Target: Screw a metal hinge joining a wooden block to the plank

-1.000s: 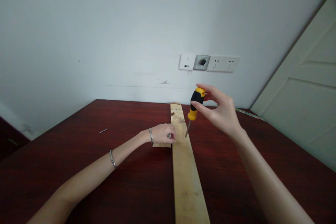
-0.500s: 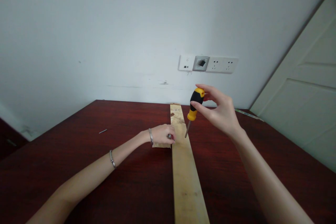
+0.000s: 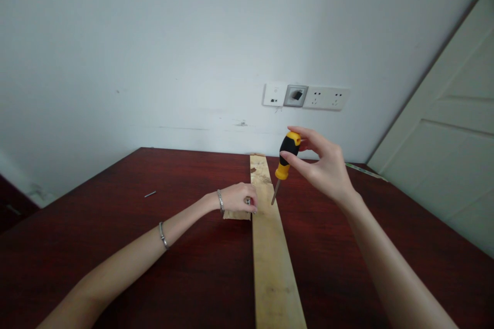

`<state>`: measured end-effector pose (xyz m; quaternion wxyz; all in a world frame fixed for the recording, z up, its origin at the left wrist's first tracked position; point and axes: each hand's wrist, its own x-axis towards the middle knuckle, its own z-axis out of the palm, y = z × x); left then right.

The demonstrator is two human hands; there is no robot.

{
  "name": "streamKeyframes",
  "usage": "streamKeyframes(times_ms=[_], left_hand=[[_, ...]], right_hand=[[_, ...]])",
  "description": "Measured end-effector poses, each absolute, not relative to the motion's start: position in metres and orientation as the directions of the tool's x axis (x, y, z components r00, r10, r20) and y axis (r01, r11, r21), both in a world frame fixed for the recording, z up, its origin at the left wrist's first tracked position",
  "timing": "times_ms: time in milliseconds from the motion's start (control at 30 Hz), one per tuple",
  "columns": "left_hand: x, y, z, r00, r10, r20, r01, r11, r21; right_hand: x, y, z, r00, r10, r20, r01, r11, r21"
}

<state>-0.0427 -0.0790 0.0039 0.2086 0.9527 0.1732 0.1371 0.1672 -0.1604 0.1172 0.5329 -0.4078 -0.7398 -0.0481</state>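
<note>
A yellow-and-black screwdriver (image 3: 288,150) is pinched by its handle in my right hand (image 3: 328,164). Its metal shaft points down, slightly left, and the tip appears at the right edge of a long wooden plank (image 3: 272,262); whether it touches cannot be told. My left hand (image 3: 237,198) is closed at the plank's left edge, fingertips pressed together. What those fingers pinch, if anything, is too small to make out. Under that hand a shorter piece of wood (image 3: 236,215) juts out to the left of the plank, mostly covered.
A loose screw or nail (image 3: 150,194) lies left on the dark red tabletop (image 3: 185,277). Wall sockets (image 3: 324,98) and a black plug (image 3: 297,95) are behind. A thin strip (image 3: 366,170) lies at the back right, near a pale door (image 3: 455,149).
The view has shifted very slightly. Both hands keep nearly the same pose, and the screwdriver stays in my right hand; my left fingers have moved a little.
</note>
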Motion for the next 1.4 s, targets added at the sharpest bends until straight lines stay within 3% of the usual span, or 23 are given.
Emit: streamKeyframes(times_ms=[1100, 1400], left_hand=[[-0.047, -0.074, -0.001, 0.89, 0.4, 0.217, 0.274, -0.852, 0.447], [-0.049, -0.072, -0.001, 0.891, 0.395, 0.225, 0.25, -0.84, 0.482]], right_hand=[[0.166, -0.162, 0.116, -0.149, 0.548, 0.823, 0.649, 0.682, -0.337], [0.163, -0.143, 0.097, -0.079, 0.616, 0.784, 0.565, 0.676, -0.474]])
